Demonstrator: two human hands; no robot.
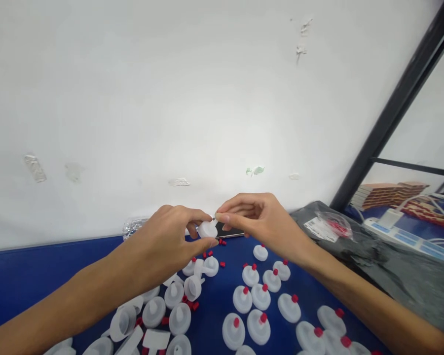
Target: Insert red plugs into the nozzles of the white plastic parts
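The white cap (207,230) sits up off the table, pinched between thumb and fingers of the left hand (172,236), just in front of the far wall. It looks turned toward the other hand, as if so its top can be got at. The right hand (257,217) comes in from the right with its fingertips drawn together right at the cap's edge — a fine pinch, the sort used for something very small, though I cannot tell whether a red piece is held there; it is hidden by the fingers.

Below the hands, the blue table (22,276) is split into 2 lots, and the split seems deliberate. To the near left lie the bare white caps (170,310), tumbled any which way, with loose red plugs (192,304) scattered among them. To the near right stand the capped pieces (259,315), each upright with a red tip on top, set down apart from the jumble.

Behind the hands a dark phone (229,230) lies flat by the wall. Far right, a grey plastic bag (373,256) holds a small clear packet of red bits (336,228), and beyond it — a white power strip (410,235).
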